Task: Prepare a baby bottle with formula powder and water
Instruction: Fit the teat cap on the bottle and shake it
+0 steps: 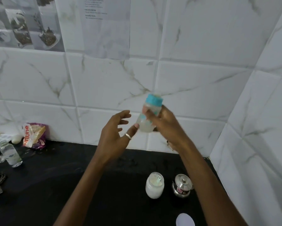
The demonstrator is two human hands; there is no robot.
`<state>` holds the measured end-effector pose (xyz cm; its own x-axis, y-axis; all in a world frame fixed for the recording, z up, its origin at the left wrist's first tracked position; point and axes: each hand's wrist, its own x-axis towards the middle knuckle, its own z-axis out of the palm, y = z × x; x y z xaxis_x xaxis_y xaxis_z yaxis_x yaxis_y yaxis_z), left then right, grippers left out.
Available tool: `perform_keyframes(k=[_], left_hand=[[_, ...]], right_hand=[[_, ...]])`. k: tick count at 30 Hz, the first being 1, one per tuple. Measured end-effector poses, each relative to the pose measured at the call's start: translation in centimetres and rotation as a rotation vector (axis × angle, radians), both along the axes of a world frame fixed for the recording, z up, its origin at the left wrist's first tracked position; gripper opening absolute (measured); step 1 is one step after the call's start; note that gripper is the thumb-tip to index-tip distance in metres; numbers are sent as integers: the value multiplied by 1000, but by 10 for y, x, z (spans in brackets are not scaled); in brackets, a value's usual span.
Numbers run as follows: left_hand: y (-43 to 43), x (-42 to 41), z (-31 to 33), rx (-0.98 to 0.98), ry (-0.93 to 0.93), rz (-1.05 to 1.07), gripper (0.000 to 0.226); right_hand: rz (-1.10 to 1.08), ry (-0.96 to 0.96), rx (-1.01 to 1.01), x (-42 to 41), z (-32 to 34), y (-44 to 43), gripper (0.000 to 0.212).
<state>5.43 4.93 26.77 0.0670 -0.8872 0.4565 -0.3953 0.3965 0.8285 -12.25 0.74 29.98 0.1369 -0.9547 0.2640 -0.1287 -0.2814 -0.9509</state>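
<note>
The baby bottle is held in the air above the black counter, in front of the tiled wall. It is tilted, with its blue collar uppermost and leaning to the right. Its outline is blurred. A cloudy pale liquid is seen in its lower part.

The right hand is wrapped around the bottle's body, fingers closed on it from the right side, with the thumb pressed across the front. The left hand is positioned just beside the bottle on its left. Its fingers are spread and loosely curled, gripping nothing; the thumb tip lies at the bottle's lower edge, though contact cannot be confirmed. A ring is worn on the thumb.

On the counter below the right forearm, an open jar of white powder is noted, with a scoop lying in its mouth. A small steel pot with a lid stands just beside it on the right. A white lid is seen at the bottom edge.

At the far left, a clear bottle and a printed packet are placed against the wall.
</note>
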Motion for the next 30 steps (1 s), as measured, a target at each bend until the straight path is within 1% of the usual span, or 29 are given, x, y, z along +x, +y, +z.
perform_keyframes(k=[1, 3, 4, 5, 6, 8, 9, 10, 13, 14, 15, 17, 18, 19, 21, 22, 23, 25, 26, 27, 29, 30], left_hand=[[0, 1, 0, 12, 32, 17, 55], [0, 7, 0, 10, 86, 42, 54], [1, 9, 0, 0, 105, 58, 50], [-1, 11, -1, 2, 121, 83, 46], [-3, 13, -1, 4, 130, 104, 41], [-5, 16, -1, 9, 154, 130, 37], [-6, 17, -2, 3, 164, 140, 38], [-6, 18, -2, -4, 174, 144, 40], [-1, 17, -2, -5, 198, 131, 44], [-1, 17, -2, 4, 200, 134, 41], [0, 17, -2, 12, 203, 137, 37], [-1, 18, -3, 19, 201, 143, 33], [-1, 18, -4, 18, 201, 145, 33], [0, 18, -4, 20, 204, 142, 34], [2, 18, -5, 27, 211, 131, 33], [3, 19, -6, 30, 215, 127, 32], [3, 19, -6, 32, 219, 124, 33], [2, 21, -6, 25, 221, 122, 37], [2, 22, -6, 19, 224, 123, 39], [2, 23, -6, 18, 230, 125, 40], [3, 24, -7, 22, 241, 125, 38], [3, 25, -7, 25, 246, 126, 37]], right_hand=[[-24, -86, -32, -6, 7, 0, 34], [-67, -332, -64, -16, 22, -1, 26], [-79, -404, -70, -18, 25, -2, 22], [-79, -401, -75, -19, 25, -2, 20], [-67, -303, -72, -17, 23, -1, 22], [3, 20, -40, -14, 9, 1, 34], [33, 99, -24, -13, 3, 3, 40], [46, 95, -21, -13, 1, 4, 43], [2, -243, 4, -12, 4, 2, 40], [-8, -262, -5, -12, 3, 0, 36], [4, -217, -4, -10, 3, 0, 34], [38, -36, -2, -8, -3, 1, 42], [40, -24, -4, -8, -4, 2, 47], [24, -84, -6, -8, -3, 2, 51], [-29, -342, -2, -7, 0, 1, 59], [-38, -385, -6, -6, 0, 1, 62], [-14, -354, 2, -3, -1, 2, 63], [69, -124, 3, 2, -7, 6, 59], [90, -67, -12, 3, -9, 8, 57], [90, -91, -29, 3, -9, 8, 55], [26, -321, -22, 2, -6, 5, 57], [8, -377, -25, 4, -7, 5, 59]])
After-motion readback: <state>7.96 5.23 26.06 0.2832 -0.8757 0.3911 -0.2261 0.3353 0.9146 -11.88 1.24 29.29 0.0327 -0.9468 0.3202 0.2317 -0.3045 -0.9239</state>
